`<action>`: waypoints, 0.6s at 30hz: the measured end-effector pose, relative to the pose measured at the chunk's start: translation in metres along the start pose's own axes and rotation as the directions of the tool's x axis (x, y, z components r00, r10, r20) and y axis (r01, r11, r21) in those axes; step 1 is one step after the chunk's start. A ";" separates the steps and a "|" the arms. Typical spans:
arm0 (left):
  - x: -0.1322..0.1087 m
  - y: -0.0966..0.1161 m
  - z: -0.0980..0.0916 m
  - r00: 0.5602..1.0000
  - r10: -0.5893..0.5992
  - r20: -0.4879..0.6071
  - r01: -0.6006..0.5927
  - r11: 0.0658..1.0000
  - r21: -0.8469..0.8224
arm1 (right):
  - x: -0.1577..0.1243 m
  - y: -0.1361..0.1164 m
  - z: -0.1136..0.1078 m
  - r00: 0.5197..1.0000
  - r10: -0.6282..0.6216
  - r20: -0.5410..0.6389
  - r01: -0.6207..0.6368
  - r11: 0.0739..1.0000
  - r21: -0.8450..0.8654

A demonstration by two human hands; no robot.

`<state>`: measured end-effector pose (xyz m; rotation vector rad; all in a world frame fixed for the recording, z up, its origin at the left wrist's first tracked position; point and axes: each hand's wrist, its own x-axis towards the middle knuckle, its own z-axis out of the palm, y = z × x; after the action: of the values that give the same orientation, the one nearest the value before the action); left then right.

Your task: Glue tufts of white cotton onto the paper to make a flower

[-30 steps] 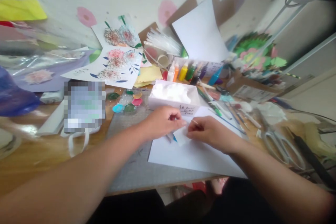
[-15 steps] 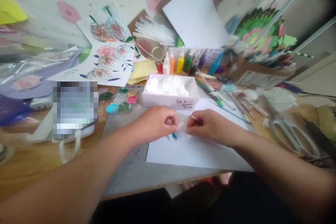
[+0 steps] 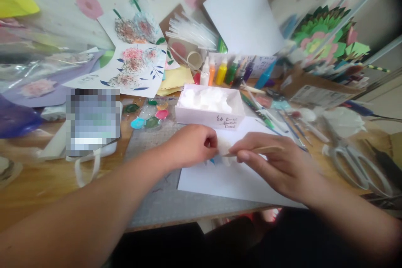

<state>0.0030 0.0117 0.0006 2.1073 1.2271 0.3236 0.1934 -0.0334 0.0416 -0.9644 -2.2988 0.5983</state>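
My right hand [image 3: 270, 163] is closed on a thin wooden stick [image 3: 266, 150], its tip pointing left toward my other hand. My left hand [image 3: 194, 145] is pinched, fingers curled, beside a blurred pale, translucent piece [image 3: 225, 146]; whether the fingers grip it I cannot make out. Both hands are over a white sheet of paper [image 3: 226, 182] that lies on a grey mat [image 3: 150, 188]. A small blue mark [image 3: 212, 161] shows on the sheet below my left fingertips. Just beyond the hands stands a white box [image 3: 207, 118] filled with white, soft-looking material.
Paint bottles [image 3: 221, 72] line up behind the box. A paint palette [image 3: 153, 122] and a phone-like device [image 3: 94, 121] lie on the left. To the right are brushes [image 3: 297, 127], large scissors [image 3: 354, 163] and a cardboard box [image 3: 320, 88]. Painted flower sheets [image 3: 135, 69] lean at the back.
My right hand has turned, so the stick now lies along its fingers, pointing left. The left hand stays pinched near the pale piece. The whole view has shifted slightly.
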 end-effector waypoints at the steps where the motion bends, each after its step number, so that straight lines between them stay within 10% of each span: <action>1: 0.001 0.000 0.000 1.000 0.004 -0.006 -0.004 1.000 0.003 | 0.000 0.002 0.003 1.000 0.000 0.022 0.000 1.000 -0.003; 18: -0.001 -0.002 -0.004 1.000 -0.013 -0.011 0.013 0.999 -0.039 | 0.001 0.026 0.023 0.981 0.186 0.045 -0.185 0.982 -0.034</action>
<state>-0.0008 0.0131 0.0028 2.0663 1.2307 0.3511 0.1910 -0.0203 0.0099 -1.2005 -2.2810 0.6720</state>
